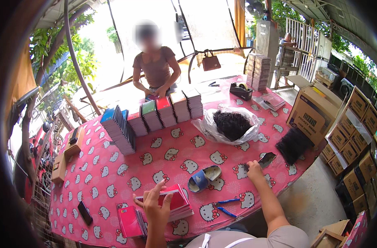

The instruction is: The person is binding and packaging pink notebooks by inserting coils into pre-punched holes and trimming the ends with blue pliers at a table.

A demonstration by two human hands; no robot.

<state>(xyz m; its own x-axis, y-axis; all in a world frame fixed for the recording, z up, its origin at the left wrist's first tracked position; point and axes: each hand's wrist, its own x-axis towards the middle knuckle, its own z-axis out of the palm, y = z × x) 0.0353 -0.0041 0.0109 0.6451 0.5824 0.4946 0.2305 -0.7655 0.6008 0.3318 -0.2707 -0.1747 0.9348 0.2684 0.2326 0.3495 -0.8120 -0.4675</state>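
Observation:
My left hand (pixel 154 202) is open, fingers spread, over a stack of red-covered, notebook-sized pads (pixel 184 211); whether it touches them I cannot tell. Beside it lies a pink spiral notebook (pixel 130 221). Farther right, my right hand (pixel 255 170) is closed low over the table, its fingertips on something small and dark that I cannot make out. Just beyond it is a dark, irregular patch or scrap (pixel 267 159). Between my hands sit a blue, slipper-shaped thing (pixel 198 182) and blue-handled pliers (pixel 227 202).
A white plastic bag (pixel 205 128) holds a black tangled mass (pixel 232 125). A black bundle (pixel 294 145) lies by an open carton (pixel 314 109). Stacked spiral notebooks (pixel 149 113) line the far side, before another person (pixel 157 68). A phone (pixel 85 213) and tape dispenser (pixel 241 91) also rest here.

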